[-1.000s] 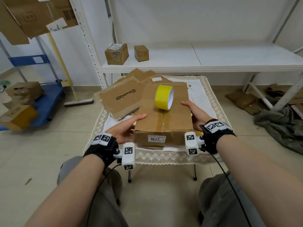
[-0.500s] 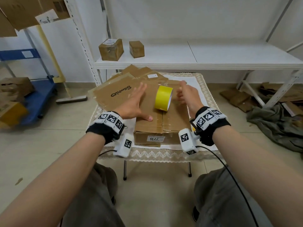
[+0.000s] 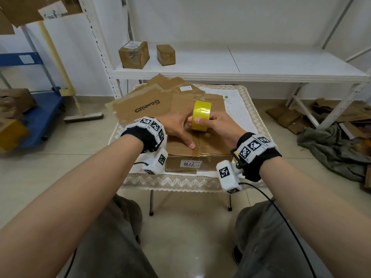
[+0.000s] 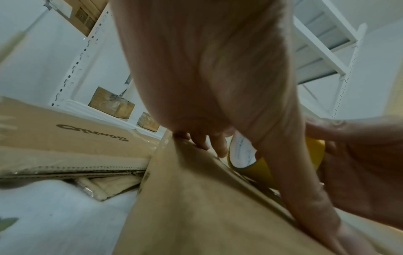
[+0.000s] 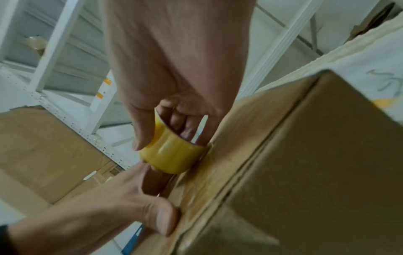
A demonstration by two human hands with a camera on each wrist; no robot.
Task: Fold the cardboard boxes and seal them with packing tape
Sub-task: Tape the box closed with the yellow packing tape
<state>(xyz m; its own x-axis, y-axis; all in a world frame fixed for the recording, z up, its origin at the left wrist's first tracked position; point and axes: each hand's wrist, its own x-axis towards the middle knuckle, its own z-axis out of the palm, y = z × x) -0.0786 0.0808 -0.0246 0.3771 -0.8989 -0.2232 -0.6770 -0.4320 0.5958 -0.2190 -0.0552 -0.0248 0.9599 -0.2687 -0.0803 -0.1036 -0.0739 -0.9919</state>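
Tabletop box (image 3: 210,145): right hand (image 3: 220,127) grips yellow tape roll (image 3: 201,115).

A white label (image 3: 188,163) on the near side of the folded cardboard box (image 3: 212,145) reads "7719", upside down; the flattened cardboard sheet (image 3: 140,109) behind it bears an inverted printed brand word, not clearly legible

Flattened cartons (image 3: 140,109) crowd the box's (image 3: 212,143) left, shelf edge (image 3: 241,74) beyond — right side open.

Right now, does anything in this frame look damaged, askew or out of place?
Mostly tidy. Flattened cardboard lies fanned askew behind the box; more scraps and a crumpled cloth litter the floor. The right hand grips the tape roll.
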